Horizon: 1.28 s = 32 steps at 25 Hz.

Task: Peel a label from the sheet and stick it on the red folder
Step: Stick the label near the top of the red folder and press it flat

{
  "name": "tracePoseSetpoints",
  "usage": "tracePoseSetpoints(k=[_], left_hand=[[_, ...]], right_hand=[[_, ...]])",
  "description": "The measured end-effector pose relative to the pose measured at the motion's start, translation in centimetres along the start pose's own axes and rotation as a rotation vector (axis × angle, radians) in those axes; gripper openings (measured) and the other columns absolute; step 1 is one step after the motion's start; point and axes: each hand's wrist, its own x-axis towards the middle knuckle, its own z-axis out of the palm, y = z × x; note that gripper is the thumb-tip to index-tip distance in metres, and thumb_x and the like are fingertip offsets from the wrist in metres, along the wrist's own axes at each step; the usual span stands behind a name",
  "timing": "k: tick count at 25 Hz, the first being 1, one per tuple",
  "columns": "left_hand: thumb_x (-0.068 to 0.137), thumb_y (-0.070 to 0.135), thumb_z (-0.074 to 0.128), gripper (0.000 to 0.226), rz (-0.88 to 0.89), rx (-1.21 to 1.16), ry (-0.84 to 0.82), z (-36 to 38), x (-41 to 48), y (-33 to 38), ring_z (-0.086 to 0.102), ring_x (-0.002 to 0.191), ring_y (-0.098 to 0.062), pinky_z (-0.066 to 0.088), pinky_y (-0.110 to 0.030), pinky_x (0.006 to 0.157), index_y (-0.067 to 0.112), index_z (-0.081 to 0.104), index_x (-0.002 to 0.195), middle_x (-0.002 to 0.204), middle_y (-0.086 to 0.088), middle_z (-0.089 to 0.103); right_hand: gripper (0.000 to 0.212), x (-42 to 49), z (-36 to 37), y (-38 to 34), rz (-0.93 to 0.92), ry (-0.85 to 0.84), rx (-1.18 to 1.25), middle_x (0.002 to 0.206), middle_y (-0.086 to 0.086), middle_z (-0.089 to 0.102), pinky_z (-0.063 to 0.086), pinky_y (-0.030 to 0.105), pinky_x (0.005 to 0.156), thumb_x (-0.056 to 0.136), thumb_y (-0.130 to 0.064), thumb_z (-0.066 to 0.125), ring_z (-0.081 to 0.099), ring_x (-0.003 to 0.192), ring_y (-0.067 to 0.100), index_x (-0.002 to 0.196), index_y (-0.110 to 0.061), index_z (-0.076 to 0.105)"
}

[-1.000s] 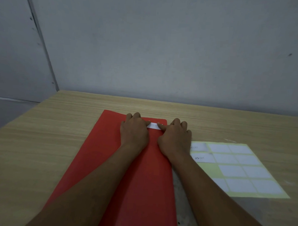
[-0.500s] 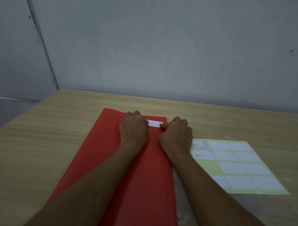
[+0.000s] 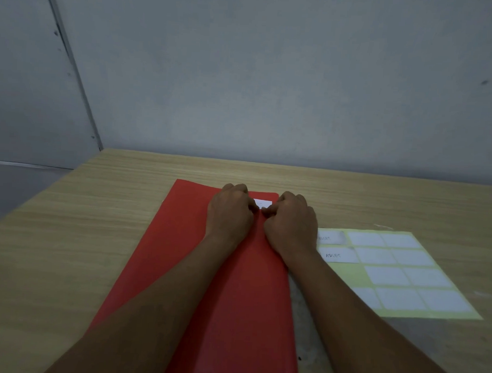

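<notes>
Now both hands sit closer together than half a second ago: thumbs that were spread to the ends of the small white rectangular label [image 3: 262, 203] have drawn inward, so less of it shows between them. Left hand [image 3: 230, 214] and right hand [image 3: 291, 220] rest knuckles-up on the flat red card folder [image 3: 196, 268], fingers curled under and together; thumb tips meet at the label's near edge, pressing down on it rather than pinching it. Whether the curled fingers touch the folder cannot be told.

Label lies flat at the folder's 12 o'clock end, near its far right corner. Pale yellow-green backing sheet of white labels [image 3: 399, 274] lies at 3 o'clock from the folder, just beside it on the light wood-grain table [image 3: 67, 249]; bare backing shows where a label is gone.

Judgement: the peel is done and the label is placed; the inward sweep reads as final smoothing. Remaining risk is a lifted corner or trapped bubble.
</notes>
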Motion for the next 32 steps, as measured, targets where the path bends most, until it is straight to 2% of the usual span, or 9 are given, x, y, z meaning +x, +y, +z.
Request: tracePoseSetpoints(k=[6, 14, 20, 23, 26, 29, 32], left_hand=[[0.088, 0.015, 0.055, 0.027, -0.135, 0.020, 0.042, 0.1, 0.1, -0.2, 0.056, 0.090, -0.020, 0.047, -0.037, 0.073, 0.021, 0.081, 0.091, 0.088, 0.004, 0.068], [0.085, 0.012, 0.053, 0.028, -0.082, 0.052, 0.010, 0.4, 0.2, -0.2, 0.057, 0.086, -0.019, 0.050, -0.038, 0.070, 0.017, 0.080, 0.088, 0.087, 0.002, 0.067], [0.086, 0.016, 0.050, 0.026, -0.113, 0.087, -0.032, 0.3, 0.3, 0.3, 0.059, 0.091, -0.020, 0.051, -0.037, 0.069, 0.017, 0.076, 0.090, 0.091, 0.002, 0.067], [0.083, 0.014, 0.050, 0.021, -0.070, 0.147, -0.072, -0.5, 0.3, 1.5, 0.059, 0.092, -0.024, 0.048, -0.037, 0.066, 0.011, 0.070, 0.086, 0.094, -0.002, 0.064], [0.084, 0.017, 0.051, 0.017, 0.007, 0.244, -0.119, -1.0, -0.3, 2.5, 0.057, 0.095, -0.026, 0.038, -0.035, 0.064, 0.010, 0.067, 0.085, 0.100, -0.004, 0.060], [0.088, 0.022, 0.049, 0.025, 0.082, 0.298, -0.147, -1.1, -1.7, 2.2, 0.054, 0.105, -0.026, 0.036, -0.035, 0.070, 0.010, 0.069, 0.094, 0.110, -0.005, 0.058], [0.089, 0.025, 0.045, 0.029, 0.094, 0.289, -0.146, -1.1, -2.6, 1.8, 0.051, 0.108, -0.025, 0.040, -0.035, 0.081, 0.011, 0.070, 0.099, 0.114, -0.006, 0.057]], right_hand=[[0.013, -0.1, -0.2, -0.1, 0.168, 0.068, -0.014, 0.085, -0.002, 0.066, 0.038, 0.040, 0.078, 0.082, -0.019, 0.062, 0.055, 0.091, 0.024, 0.083, -0.018, 0.075], [0.011, 0.1, -0.2, -0.1, 0.115, 0.053, -0.012, 0.083, 0.001, 0.065, 0.043, 0.040, 0.077, 0.081, -0.018, 0.064, 0.057, 0.087, 0.024, 0.082, -0.016, 0.074], [0.012, -0.2, -0.8, -0.6, 0.097, 0.057, -0.038, 0.082, 0.007, 0.062, 0.043, 0.040, 0.071, 0.084, -0.019, 0.065, 0.058, 0.080, 0.029, 0.077, -0.009, 0.067], [0.016, -0.4, -1.7, -0.7, 0.059, -0.020, -0.075, 0.090, 0.010, 0.062, 0.036, 0.038, 0.072, 0.087, -0.023, 0.060, 0.058, 0.086, 0.031, 0.085, -0.007, 0.063], [0.024, -0.6, -2.7, -0.7, 0.027, -0.176, -0.132, 0.104, 0.007, 0.060, 0.037, 0.040, 0.079, 0.086, -0.027, 0.053, 0.055, 0.099, 0.028, 0.097, -0.009, 0.065], [0.043, -1.5, -3.2, -0.3, -0.056, -0.327, -0.214, 0.124, 0.003, 0.052, 0.036, 0.040, 0.090, 0.087, -0.031, 0.045, 0.046, 0.114, 0.026, 0.125, -0.019, 0.063], [0.051, -2.2, -3.3, 0.4, -0.101, -0.344, -0.231, 0.136, 0.001, 0.045, 0.034, 0.042, 0.098, 0.091, -0.033, 0.041, 0.042, 0.121, 0.025, 0.140, -0.025, 0.051]])
